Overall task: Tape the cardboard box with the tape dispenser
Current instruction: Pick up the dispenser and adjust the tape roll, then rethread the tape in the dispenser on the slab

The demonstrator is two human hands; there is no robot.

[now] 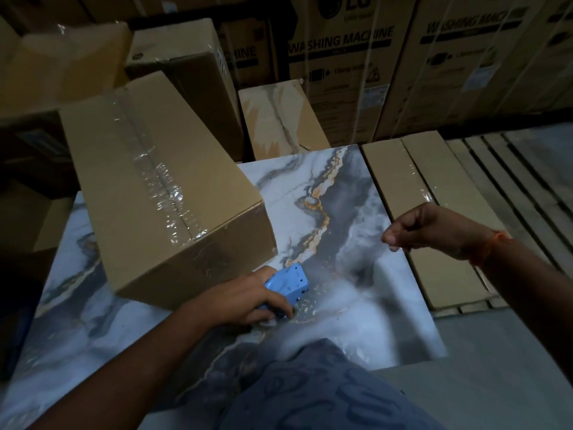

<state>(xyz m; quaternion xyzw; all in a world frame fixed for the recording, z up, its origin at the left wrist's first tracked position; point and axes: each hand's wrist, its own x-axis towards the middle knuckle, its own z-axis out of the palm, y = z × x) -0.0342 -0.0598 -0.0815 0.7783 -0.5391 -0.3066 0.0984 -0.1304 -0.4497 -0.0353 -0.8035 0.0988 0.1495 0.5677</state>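
A long cardboard box [130, 169] lies on the marble-patterned table [356, 268], its top seam covered with clear wrinkled tape that runs down over the near end. My left hand [238, 297] grips the blue tape dispenser [290, 282], which rests on the table just below the box's near right corner. My right hand [434, 229] hovers over the table's right side with fingers curled shut and nothing visible in them. An orange thread circles that wrist.
Flat narrow cartons [412, 193] lie in a row to the right of the table. Taped boxes [183, 66] and tall washing machine cartons [350, 69] stand behind. A smaller marble-print box [279, 119] sits beyond the table. My patterned trouser leg [310, 389] fills the bottom.
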